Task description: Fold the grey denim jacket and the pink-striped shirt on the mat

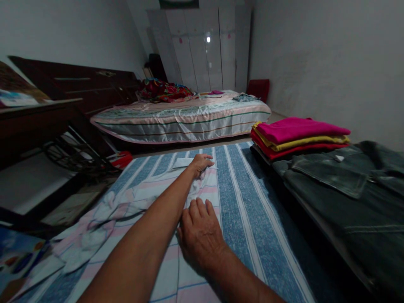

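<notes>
A pale pink and white striped shirt point(132, 206) lies spread on a blue and white striped sheet point(240, 202). My left hand point(201, 163) reaches far forward and rests on the shirt's far end near the collar, fingers curled down on the cloth. My right hand point(199, 233) lies closer to me on the shirt's right edge, palm down, fingers together and pressed flat on the fabric.
A dark denim jacket point(341, 185) lies at the right beside a stack of folded pink, yellow and red clothes point(299, 136). A mattress point(183, 118) with bright bedding lies behind. Dark wooden furniture point(47, 118) stands at the left, a white wardrobe point(202, 50) at the back.
</notes>
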{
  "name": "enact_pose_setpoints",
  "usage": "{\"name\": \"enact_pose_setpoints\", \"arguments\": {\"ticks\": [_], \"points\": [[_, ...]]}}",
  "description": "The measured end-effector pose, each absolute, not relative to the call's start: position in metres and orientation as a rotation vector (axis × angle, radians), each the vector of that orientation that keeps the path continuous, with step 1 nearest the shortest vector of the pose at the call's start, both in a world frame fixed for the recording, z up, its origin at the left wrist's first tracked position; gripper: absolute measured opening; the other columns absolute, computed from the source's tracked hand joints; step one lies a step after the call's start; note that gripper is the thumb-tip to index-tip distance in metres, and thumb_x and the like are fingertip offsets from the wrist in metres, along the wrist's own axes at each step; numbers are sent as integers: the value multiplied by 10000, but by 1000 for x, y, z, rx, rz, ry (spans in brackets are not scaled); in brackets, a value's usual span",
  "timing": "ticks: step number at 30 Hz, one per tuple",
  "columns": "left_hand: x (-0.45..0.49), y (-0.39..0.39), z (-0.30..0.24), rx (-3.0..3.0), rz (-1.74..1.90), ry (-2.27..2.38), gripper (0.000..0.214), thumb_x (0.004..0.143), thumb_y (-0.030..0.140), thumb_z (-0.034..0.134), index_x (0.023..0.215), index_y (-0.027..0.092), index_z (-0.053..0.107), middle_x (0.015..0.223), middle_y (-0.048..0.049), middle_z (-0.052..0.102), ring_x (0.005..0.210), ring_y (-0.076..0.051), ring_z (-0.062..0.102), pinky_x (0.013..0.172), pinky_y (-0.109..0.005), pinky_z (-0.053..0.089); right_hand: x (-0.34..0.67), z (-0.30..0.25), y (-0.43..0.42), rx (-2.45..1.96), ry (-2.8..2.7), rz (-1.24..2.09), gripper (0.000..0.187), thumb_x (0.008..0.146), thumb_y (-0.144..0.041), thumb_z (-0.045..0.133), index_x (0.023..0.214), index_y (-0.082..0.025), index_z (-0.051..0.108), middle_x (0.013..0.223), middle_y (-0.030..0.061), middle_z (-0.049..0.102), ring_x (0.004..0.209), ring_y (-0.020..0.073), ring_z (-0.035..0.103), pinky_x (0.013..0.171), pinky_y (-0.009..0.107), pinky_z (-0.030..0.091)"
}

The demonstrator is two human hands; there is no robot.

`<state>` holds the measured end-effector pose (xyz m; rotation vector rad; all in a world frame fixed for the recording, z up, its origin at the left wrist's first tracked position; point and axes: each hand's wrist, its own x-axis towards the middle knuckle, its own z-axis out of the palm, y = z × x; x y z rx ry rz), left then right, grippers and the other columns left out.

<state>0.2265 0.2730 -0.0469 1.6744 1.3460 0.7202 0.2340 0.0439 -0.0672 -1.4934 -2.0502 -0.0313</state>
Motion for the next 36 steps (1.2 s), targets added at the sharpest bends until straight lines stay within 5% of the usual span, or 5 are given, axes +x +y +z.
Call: {"name": "enact_pose_setpoints", "arguments": {"ticks": [18, 29, 36], "points": [[223, 276, -56, 1881, 773, 1446, 533, 599, 139, 661, 1128, 90, 614, 551, 57, 525, 457, -86, 450, 471, -199, 354, 239, -73, 47, -1621, -2004, 105, 280, 886, -312, 482, 1011, -93, 603, 1081, 187, 573, 1051, 301, 474, 918, 452, 392], [180, 252, -32, 1923, 477, 1422, 191, 706, 295, 614, 621, 123, 621, 448, 43, 461, 419, -80, 414, 420, -194, 302, 237, -81, 48, -1606, -1988, 44, 281, 880, -327, 501, 992, -92, 610, 1075, 194, 578, 1065, 310, 471, 938, 461, 376], [160, 238, -27, 1897, 349, 1407, 195, 637, 323, 667, 602, 135, 631, 430, 59, 445, 421, -69, 370, 411, -199, 254, 236, -82, 48, -1625, -1995, 53, 305, 881, -328, 497, 1026, -86, 615, 1122, 192, 577, 1108, 312, 458, 965, 453, 357]]}}
